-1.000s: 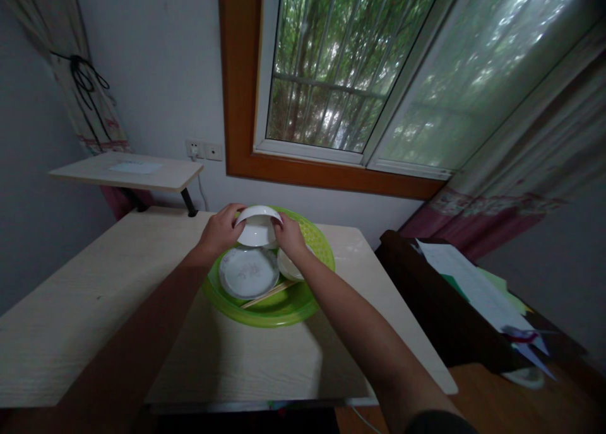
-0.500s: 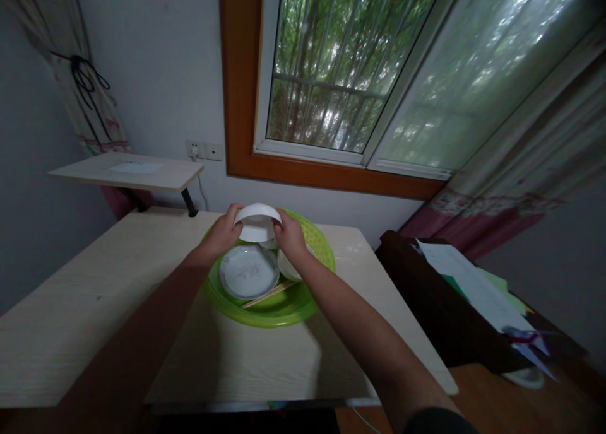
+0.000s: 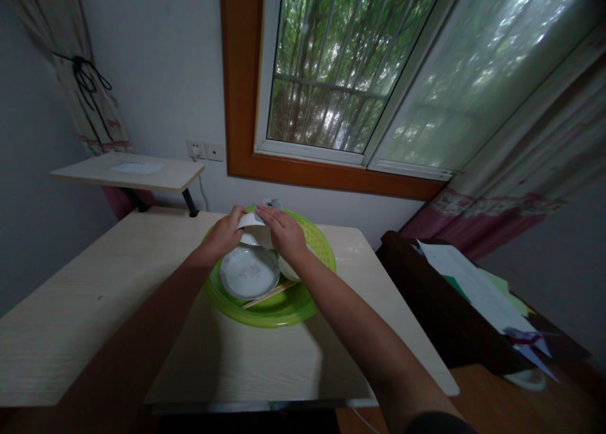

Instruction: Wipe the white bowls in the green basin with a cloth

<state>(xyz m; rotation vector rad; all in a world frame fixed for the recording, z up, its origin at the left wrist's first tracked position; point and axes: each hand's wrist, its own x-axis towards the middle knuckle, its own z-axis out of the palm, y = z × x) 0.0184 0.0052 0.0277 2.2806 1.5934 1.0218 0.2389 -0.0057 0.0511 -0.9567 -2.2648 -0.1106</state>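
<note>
Bowl of glossy white ceramic point(image 3: 257, 235): tilted on its side, opening toward the wearer, positioned over the far part of a round bright-green plastic basin point(image 3: 279, 320). Whether its lower edge touches anything beneath cannot be told.

Left hand point(image 3: 226, 233): fingers closed on the bowl's left rim, thumb toward the inside. Right hand point(image 3: 286, 233): fingers close together, laid nearly straight across the bowl's upper right outside; thumb hidden, so cannot tell whether this hand grips. A small pale patch with dark markings point(image 3: 272, 202) shows just beyond the right fingers; identity unclear.

Basin contents: round white plate with a faint floral print and grey-toned rim point(image 3: 249, 271), left of centre, nearer the wearer than the held bowl; second white bowl point(image 3: 286, 269) to its right, partly covered by the right wrist; pair of pale wooden chopsticks point(image 3: 269, 294) lying diagonally in front of both.

Basin stands on a pale wood-grain table point(image 3: 108, 295). Small raised shelf on black legs point(image 3: 175, 176) at the table's far left carries a white sheet of paper point(image 3: 137, 168). Behind: brown-framed window point(image 3: 326, 112), greenery outside. Right: dark brown furniture point(image 3: 416, 295) bearing loose papers point(image 3: 468, 282).
</note>
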